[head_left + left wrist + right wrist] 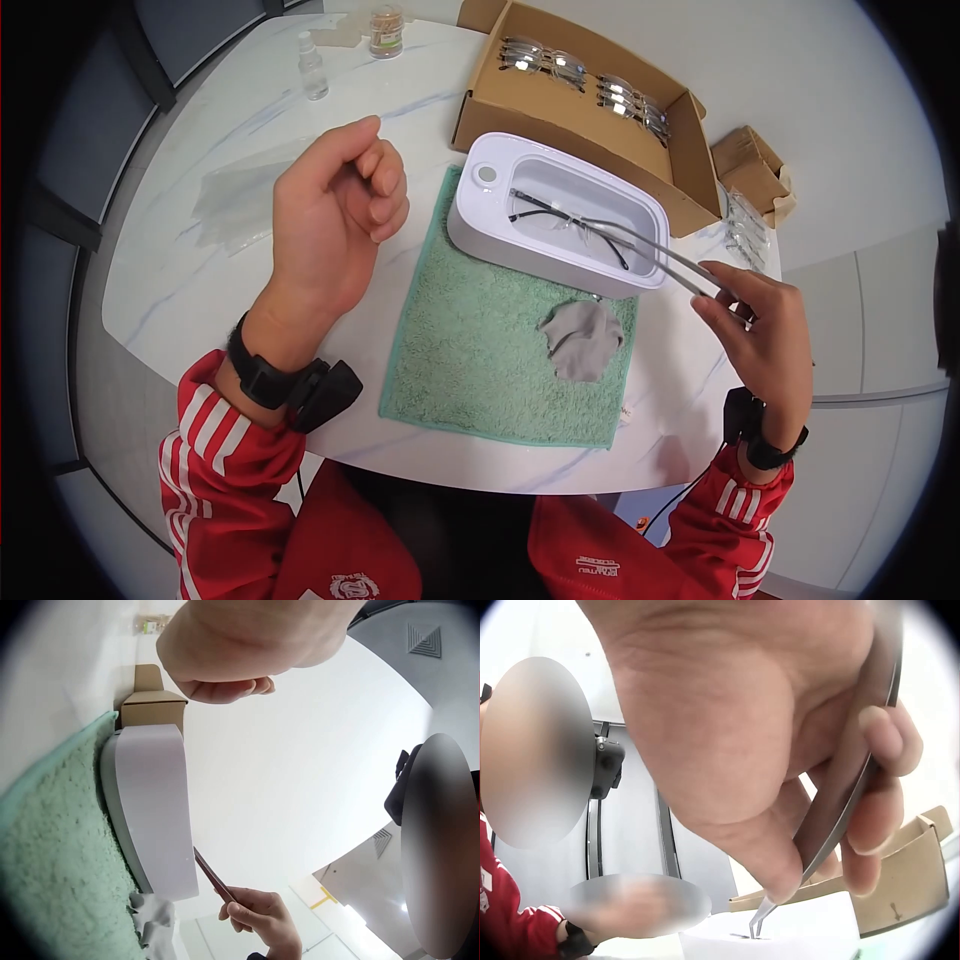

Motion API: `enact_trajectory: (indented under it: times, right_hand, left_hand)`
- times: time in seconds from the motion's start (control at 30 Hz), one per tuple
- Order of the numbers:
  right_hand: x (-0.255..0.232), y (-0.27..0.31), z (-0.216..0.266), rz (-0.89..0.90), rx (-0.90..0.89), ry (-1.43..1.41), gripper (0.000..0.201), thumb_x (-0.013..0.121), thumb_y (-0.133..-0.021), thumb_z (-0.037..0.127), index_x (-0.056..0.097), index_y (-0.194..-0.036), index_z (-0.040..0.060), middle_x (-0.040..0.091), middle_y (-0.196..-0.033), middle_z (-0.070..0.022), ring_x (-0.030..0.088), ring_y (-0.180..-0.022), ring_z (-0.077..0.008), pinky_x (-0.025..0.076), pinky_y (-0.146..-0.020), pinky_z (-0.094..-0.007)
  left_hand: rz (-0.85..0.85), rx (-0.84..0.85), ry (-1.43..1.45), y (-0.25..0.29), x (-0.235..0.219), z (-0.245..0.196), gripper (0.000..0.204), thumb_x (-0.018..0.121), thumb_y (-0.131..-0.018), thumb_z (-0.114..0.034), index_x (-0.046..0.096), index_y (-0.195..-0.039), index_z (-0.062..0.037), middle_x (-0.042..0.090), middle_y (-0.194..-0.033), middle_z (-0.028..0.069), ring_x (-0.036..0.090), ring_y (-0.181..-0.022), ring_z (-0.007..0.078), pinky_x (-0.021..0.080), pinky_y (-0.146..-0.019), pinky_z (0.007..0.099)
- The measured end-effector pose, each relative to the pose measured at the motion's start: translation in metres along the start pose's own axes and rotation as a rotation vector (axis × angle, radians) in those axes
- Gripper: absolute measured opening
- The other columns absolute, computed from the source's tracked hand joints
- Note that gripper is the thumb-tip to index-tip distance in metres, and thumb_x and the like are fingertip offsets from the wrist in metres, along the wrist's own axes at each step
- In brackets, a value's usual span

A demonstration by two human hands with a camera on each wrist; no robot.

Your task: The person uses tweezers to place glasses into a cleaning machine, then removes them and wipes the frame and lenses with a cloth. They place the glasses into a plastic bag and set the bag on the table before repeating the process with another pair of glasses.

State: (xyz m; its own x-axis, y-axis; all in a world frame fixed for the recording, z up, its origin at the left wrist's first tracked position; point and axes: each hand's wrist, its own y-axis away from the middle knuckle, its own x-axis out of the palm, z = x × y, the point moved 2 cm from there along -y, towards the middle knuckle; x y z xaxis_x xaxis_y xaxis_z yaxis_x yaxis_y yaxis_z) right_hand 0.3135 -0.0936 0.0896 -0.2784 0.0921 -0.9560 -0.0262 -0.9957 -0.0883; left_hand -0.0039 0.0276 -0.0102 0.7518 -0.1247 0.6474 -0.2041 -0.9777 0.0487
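Note:
My right hand [762,325] pinches long metal tweezers [682,264] between thumb and fingers. Their far ends reach over the basin of a white ultrasonic cleaner [530,252] and overlap a pair of dark-framed eyeglasses [613,248] in it. Whether the tips grip the glasses I cannot tell. In the right wrist view the tweezers [840,795] run along the fingers, bent tips down at the cleaner [780,930]. My left hand [330,220] is raised left of the cleaner, fingers loosely curled, holding nothing.
Under the cleaner lies a green towel [470,350] with a crumpled grey cloth [585,342] on it. Behind stands a cardboard box [545,110] with several eyeglasses [545,65]. A spray bottle [312,70], a jar [386,35] and a clear plastic bag [235,205] are further left.

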Motion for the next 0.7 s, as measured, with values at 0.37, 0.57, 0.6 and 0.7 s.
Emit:
enact_trajectory:
  times: [0.37,0.57,0.6,0.7]
  right_hand:
    - [0.009,-0.008,0.0,-0.058,-0.035,0.099,0.033,0.077,-0.085,0.012,0.073,-0.114,-0.0024,0.069,-0.08,-0.0187,0.063,-0.06,-0.0241,0.051,-0.058,-0.0335]
    - [-0.003,-0.001,0.02,-0.016,0.025,0.121,0.033,0.078,-0.083,0.012,0.073,-0.113,-0.002,0.07,-0.08,-0.0179,0.065,-0.062,-0.0239,0.051,-0.058,-0.0327]
    - [-0.004,0.001,0.022,-0.003,0.042,0.144,0.033,0.078,-0.082,0.011,0.073,-0.112,-0.002,0.07,-0.08,-0.0179,0.066,-0.062,-0.0244,0.052,-0.058,-0.033]
    - [0.004,0.0,0.018,-0.038,-0.046,0.184,0.031,0.078,-0.082,0.012,0.074,-0.111,0.0004,0.071,-0.081,-0.0177,0.068,-0.064,-0.0267,0.052,-0.06,-0.0353]
  left_hand:
    - [0.04,0.002,-0.004,-0.002,-0.003,0.0,0.029,0.049,-0.101,-0.022,0.041,-0.075,-0.0127,0.047,-0.069,0.0008,0.04,-0.057,0.0103,0.034,-0.051,0.0253]
    - [0.076,0.004,0.012,-0.003,-0.005,0.002,0.029,0.049,-0.102,-0.022,0.042,-0.075,-0.0125,0.049,-0.069,0.0014,0.042,-0.056,0.0101,0.035,-0.051,0.0254]
    - [0.074,0.007,0.013,-0.003,-0.004,0.002,0.029,0.049,-0.102,-0.022,0.042,-0.075,-0.0125,0.049,-0.069,0.0014,0.042,-0.056,0.01,0.035,-0.05,0.0253]
    - [0.072,0.009,0.013,-0.003,-0.003,0.002,0.029,0.049,-0.102,-0.022,0.042,-0.075,-0.0123,0.049,-0.069,0.0014,0.042,-0.056,0.0098,0.035,-0.05,0.0251]
